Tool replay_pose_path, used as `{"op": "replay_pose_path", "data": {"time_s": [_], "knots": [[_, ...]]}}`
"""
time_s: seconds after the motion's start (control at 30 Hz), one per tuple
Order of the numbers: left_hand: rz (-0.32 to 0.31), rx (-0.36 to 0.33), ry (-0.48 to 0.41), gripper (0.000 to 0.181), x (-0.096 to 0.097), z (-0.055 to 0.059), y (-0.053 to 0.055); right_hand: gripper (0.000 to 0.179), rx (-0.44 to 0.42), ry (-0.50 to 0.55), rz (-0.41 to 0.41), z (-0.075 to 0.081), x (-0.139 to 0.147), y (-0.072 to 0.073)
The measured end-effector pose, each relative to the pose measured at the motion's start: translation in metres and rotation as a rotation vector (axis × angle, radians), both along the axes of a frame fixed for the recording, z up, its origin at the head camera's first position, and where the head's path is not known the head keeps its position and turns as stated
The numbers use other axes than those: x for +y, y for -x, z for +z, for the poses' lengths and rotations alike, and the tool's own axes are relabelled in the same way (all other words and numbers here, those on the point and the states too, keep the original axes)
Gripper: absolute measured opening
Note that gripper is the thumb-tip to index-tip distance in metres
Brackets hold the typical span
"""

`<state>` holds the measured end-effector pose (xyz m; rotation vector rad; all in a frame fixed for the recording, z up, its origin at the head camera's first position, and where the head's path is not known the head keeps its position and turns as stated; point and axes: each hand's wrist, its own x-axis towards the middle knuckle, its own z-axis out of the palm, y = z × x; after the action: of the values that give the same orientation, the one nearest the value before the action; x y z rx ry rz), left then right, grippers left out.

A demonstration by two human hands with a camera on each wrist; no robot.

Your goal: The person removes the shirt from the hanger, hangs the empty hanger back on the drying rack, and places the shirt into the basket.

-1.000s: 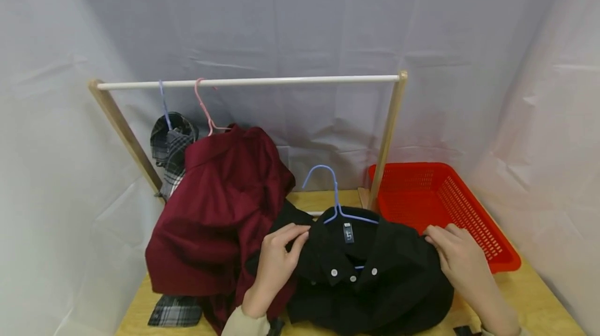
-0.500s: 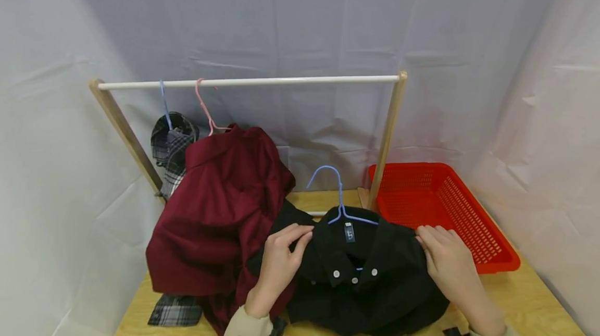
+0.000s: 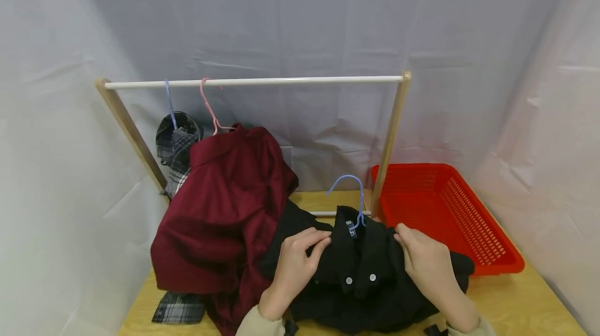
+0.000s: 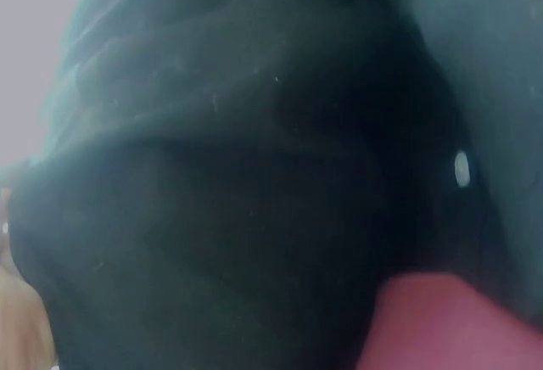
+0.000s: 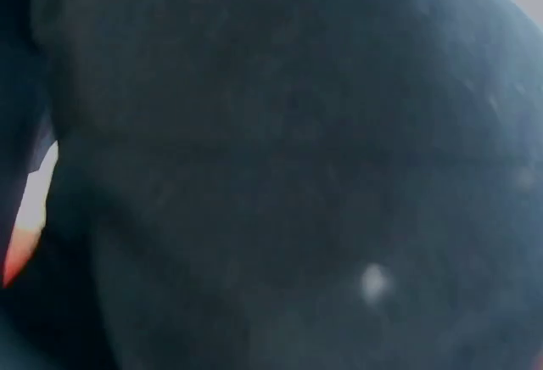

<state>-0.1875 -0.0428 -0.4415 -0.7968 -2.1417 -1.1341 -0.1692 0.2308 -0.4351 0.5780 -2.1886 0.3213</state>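
Note:
A black button-collar shirt [image 3: 349, 307] is held up over the table between both hands. A blue hanger [image 3: 362, 198] sits inside it, its hook rising out of the neck opening beside the collar label. On the shirt's left shoulder side, near the collar, my left hand [image 3: 294, 265] pinches the cloth between thumb and fingers. My right hand [image 3: 425, 260] grips the opposite shoulder, and a sleeve hangs beyond it. Dark shirt cloth [image 4: 212, 226] fills most of the left wrist view. Black cloth [image 5: 288, 158] also covers nearly all of the right wrist view.
Behind the shirt stands a rack with a white rail [image 3: 300, 81] and wooden posts. A maroon shirt [image 3: 225, 211] on a pink hanger [image 3: 208, 104] and a plaid shirt [image 3: 180, 148] hang at its left. A red basket [image 3: 503, 268] stands on the table [image 3: 520, 305] at right.
My right hand has moved left, toward my left hand, bunching the shirt's shoulders together. The blue hanger hook has shifted right and turned, and the collar has narrowed.

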Motion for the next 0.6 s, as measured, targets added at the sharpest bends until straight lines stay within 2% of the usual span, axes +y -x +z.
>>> {"op": "replay_pose_path", "data": {"time_s": [0.13,0.4,0.6], "knots": [[-0.025,-0.028,0.003,0.009,0.003,0.001,-0.001,0.047,0.018,-0.002,0.000,0.001,-0.006,0.001],[-0.086,-0.009,0.060,0.011,-0.008,0.006,0.004,0.050,0.042,0.051,0.020,0.003,-0.001,-0.003],[-0.075,-0.027,0.080,0.013,-0.015,0.008,0.007,0.045,-0.014,0.087,0.044,0.007,0.003,-0.004]]}}
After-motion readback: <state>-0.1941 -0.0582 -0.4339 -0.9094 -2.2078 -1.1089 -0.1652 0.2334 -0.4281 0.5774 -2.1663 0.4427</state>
